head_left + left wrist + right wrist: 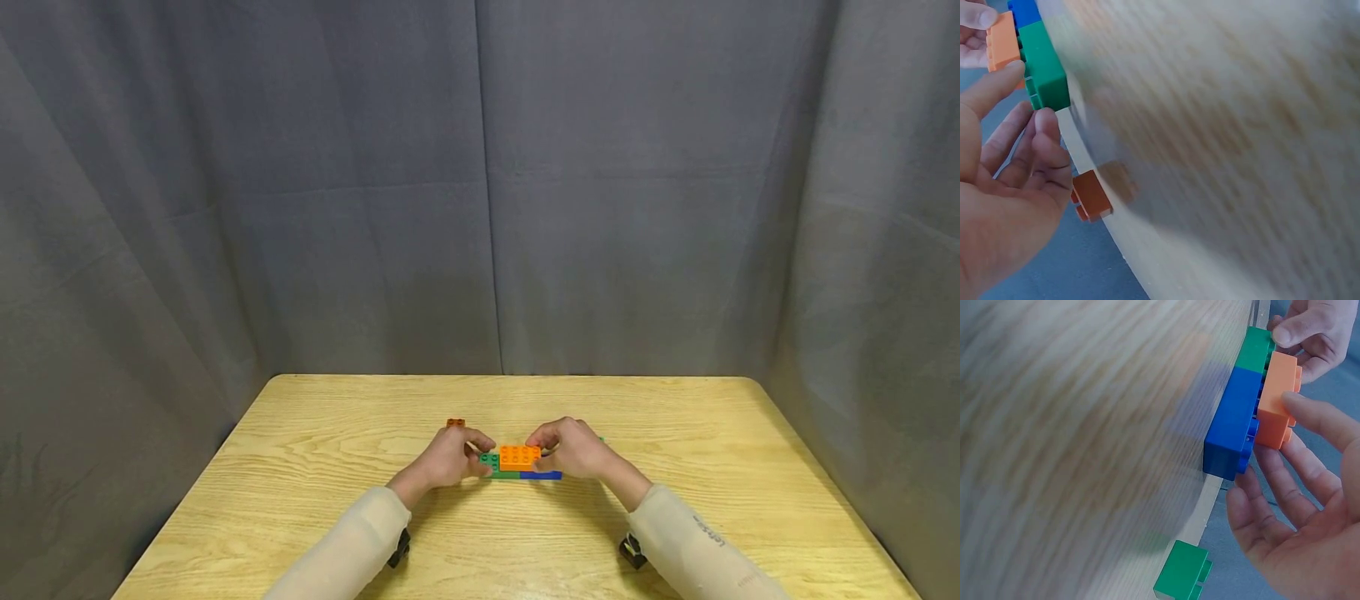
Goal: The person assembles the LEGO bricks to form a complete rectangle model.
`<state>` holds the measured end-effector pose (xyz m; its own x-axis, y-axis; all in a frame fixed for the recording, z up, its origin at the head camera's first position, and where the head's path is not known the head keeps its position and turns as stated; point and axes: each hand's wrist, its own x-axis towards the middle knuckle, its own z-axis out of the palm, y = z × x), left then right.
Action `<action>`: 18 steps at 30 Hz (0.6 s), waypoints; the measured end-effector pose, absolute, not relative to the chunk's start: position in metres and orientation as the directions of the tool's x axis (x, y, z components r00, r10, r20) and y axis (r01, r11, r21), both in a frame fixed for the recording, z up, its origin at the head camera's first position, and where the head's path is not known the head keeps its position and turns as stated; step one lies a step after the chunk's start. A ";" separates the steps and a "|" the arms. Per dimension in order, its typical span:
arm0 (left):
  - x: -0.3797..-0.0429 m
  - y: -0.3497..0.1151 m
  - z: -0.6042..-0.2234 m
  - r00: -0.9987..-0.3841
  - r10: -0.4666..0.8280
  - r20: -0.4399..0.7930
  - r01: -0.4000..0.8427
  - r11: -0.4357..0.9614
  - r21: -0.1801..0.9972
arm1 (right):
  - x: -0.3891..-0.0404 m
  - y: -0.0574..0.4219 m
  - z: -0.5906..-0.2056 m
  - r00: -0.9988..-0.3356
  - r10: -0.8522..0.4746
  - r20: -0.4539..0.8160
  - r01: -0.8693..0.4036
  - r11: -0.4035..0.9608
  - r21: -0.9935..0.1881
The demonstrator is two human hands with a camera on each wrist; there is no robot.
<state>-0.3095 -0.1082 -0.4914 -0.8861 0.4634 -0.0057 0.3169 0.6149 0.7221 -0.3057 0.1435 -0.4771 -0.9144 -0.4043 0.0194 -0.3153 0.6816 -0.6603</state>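
So there are two bare hands working on toy building bricks around the middle of a wood-grain bench (300,467). Right hand (576,450) has the eight-stud orange brick (519,459) pinched between thumb and fingers at its right end. Left hand (450,461) is gripping the left end of a long green brick (504,475), thumb on one side, fingers round the other. That green one sits end to end with a blue brick (542,476), making one straight row on the bench, and the orange piece is on top, straddling the seam where they meet. Some studs show in the gap underneath in the wrist views, so I honestly can't tell if it's pressed all the way down. A few green studs are bare at the left end, some blue ones at the right. Two loose bits as well: a little rust-orange brick (1092,195) standing just past the left hand, and a small green brick (1182,572) near the right hand, mostly hidden behind it from the head view. Pale sleeves (341,546) cover both forearms, and grey curtains (375,208) hang behind the bench and down both sides.
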 end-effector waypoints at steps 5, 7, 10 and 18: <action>-0.310 -0.104 -0.488 -0.876 0.482 0.016 0.346 0.604 0.718 | -0.306 0.144 -0.478 -0.916 -0.401 0.021 -0.313 0.680 -0.663; -0.310 -0.101 -0.487 -0.874 0.486 0.020 0.354 0.607 0.711 | -0.307 0.144 -0.478 -0.918 -0.397 0.017 -0.308 0.682 -0.663; -0.309 -0.096 -0.486 -0.874 0.486 0.021 0.359 0.616 0.701 | -0.307 0.145 -0.478 -0.919 -0.394 0.014 -0.303 0.682 -0.665; -0.309 -0.093 -0.485 -0.872 0.488 0.037 0.378 0.624 0.684 | -0.307 0.144 -0.477 -0.918 -0.397 0.004 -0.297 0.678 -0.672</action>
